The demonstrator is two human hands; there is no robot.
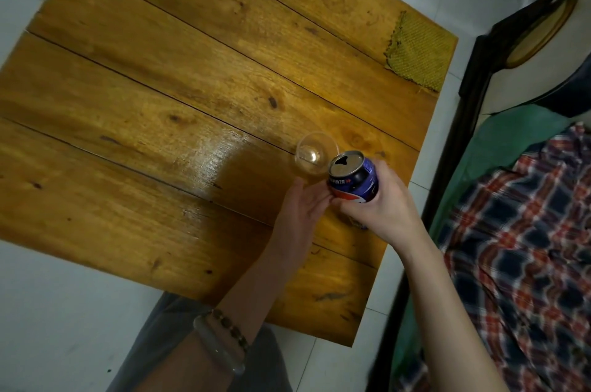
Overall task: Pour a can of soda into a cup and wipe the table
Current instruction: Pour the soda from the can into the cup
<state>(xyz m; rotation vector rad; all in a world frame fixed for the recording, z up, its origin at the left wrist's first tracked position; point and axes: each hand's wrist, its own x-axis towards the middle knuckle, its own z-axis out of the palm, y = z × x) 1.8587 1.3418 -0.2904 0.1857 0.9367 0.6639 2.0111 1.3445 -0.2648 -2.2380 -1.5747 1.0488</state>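
Right hand (383,209) clamps opened Pepsi can (351,182), tilted beside empty clear cup (315,153), near right edge of table (160,88). Left hand (300,212) straight-fingered by cup base. Cup looks light, tippy; steady it low.

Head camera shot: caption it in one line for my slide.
Right hand tilts an opened soda can toward a clear cup on the wooden table, left hand beside it.

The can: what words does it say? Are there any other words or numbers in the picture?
Can: a row of small white characters below the rim, too blurred to read.
Can: part of a round red and white logo low on its side, partly hidden by the right hand; no brand word can be read.
Cup, table, cloth: no writing.
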